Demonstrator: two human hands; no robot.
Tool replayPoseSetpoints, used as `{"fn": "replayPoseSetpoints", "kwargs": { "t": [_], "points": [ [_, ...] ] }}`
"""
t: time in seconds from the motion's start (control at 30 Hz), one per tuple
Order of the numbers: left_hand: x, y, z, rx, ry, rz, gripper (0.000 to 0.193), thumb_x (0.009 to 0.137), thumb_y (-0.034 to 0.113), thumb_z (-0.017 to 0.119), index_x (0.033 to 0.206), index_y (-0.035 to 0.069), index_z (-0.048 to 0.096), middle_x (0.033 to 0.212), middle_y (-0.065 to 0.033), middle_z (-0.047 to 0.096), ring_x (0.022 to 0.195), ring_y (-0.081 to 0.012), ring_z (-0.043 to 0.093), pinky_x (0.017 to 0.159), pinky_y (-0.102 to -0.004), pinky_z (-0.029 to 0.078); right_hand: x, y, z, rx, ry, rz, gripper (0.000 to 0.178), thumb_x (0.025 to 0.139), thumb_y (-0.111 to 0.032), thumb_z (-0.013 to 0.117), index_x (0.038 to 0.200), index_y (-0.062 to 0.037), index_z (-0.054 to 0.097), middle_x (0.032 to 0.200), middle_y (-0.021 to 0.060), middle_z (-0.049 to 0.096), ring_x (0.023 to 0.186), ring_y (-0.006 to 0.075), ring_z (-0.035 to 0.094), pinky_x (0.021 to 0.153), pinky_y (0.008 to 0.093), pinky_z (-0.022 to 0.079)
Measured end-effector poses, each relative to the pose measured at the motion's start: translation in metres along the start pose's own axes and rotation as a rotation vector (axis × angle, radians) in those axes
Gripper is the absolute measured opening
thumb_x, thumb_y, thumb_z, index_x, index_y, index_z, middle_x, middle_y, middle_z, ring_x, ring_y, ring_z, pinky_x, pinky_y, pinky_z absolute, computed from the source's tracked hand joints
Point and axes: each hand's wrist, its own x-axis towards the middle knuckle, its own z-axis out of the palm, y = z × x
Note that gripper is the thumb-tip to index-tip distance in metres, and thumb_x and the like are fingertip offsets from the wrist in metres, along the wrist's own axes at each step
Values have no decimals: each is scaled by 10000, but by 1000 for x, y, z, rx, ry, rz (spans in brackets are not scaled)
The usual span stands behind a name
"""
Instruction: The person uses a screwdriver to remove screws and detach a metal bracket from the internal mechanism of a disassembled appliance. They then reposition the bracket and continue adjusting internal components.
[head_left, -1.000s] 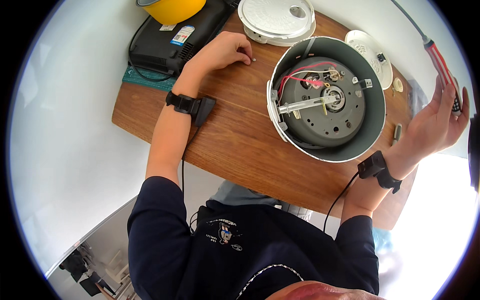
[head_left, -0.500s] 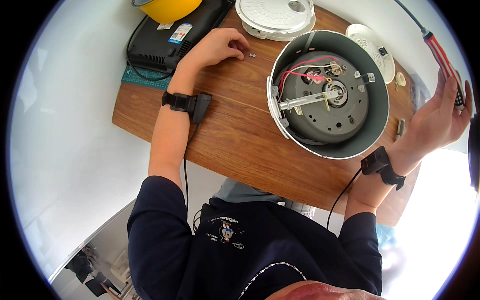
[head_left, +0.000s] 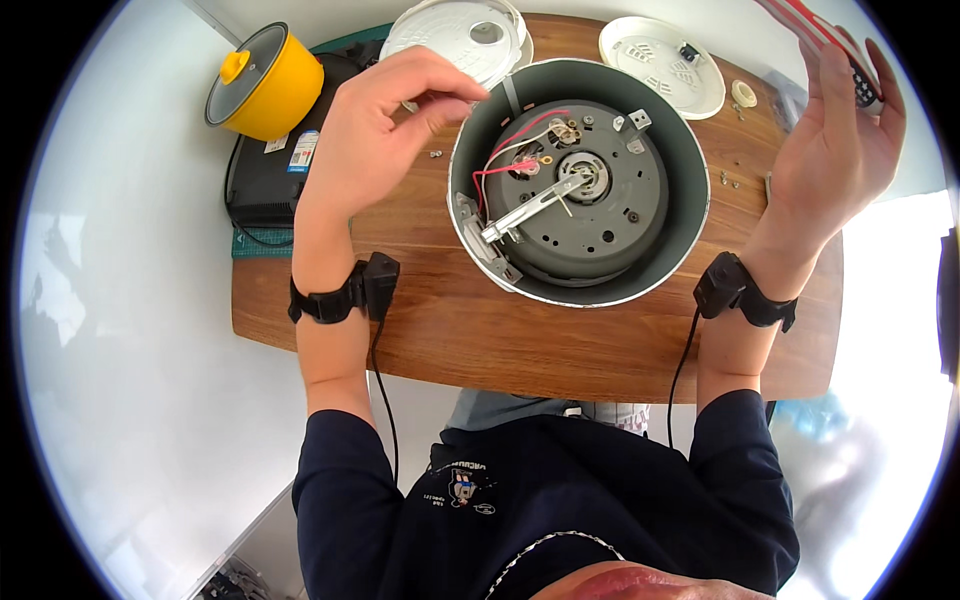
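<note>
A round metal housing (head_left: pixel 690 220) like a rice cooker body stands open in front of me, with a dark grey base plate (head_left: pixel 625 205) inside. Red wires (head_left: pixel 490 170), a white wire and a metal bracket (head_left: pixel 530 207) lie across that plate. My left hand (head_left: pixel 385 125) hovers by the housing's left rim, thumb and fingers pinched together; whatever they hold is too small to make out. Raised at the upper right, my right hand (head_left: pixel 835 150) grips a red-handled screwdriver (head_left: pixel 815 25), its tip out of view.
Small screws (head_left: pixel 435 154) lie left of the housing, and more screws (head_left: pixel 730 181) to its right. Behind are a white lid (head_left: pixel 445 40) and a white vented cover (head_left: pixel 655 90). A yellow pot (head_left: pixel 285 90) stands on a black appliance (head_left: pixel 265 190) at the left.
My left hand has lifted from beside the small screws and moved right to the housing's rim. The screwdriver in my right hand has gone up, partly out of view. The whole view has shifted.
</note>
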Motion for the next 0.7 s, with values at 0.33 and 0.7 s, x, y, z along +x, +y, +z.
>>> {"fn": "replayPoseSetpoints", "kwargs": {
  "t": [0.33, 0.7],
  "points": [
    [-1, 37, 16, 165, -266, -230, 517, 727, 42, 831, 1226, 100, 708, 917, -7, 633, 763, -121, 533, 640, -274, 423, -13, -41, 37, -294, 39, 7, 410, 1040, -113, 588, 1424, 4, 504, 1184, 112, 635, 1119, 198, 636, 1028, 329, 518],
    [0, 25, 32, 419, -92, -37, 426, 831, 6, 739, 1233, 132, 675, 847, -12, 643, 692, -164, 525, 630, -307, 447, -11, -33, 22, -186, -121, -63, 400, 1040, -103, 581, 1417, 7, 502, 1178, 117, 635, 1124, 201, 636, 1035, 333, 521]
  ]
}}
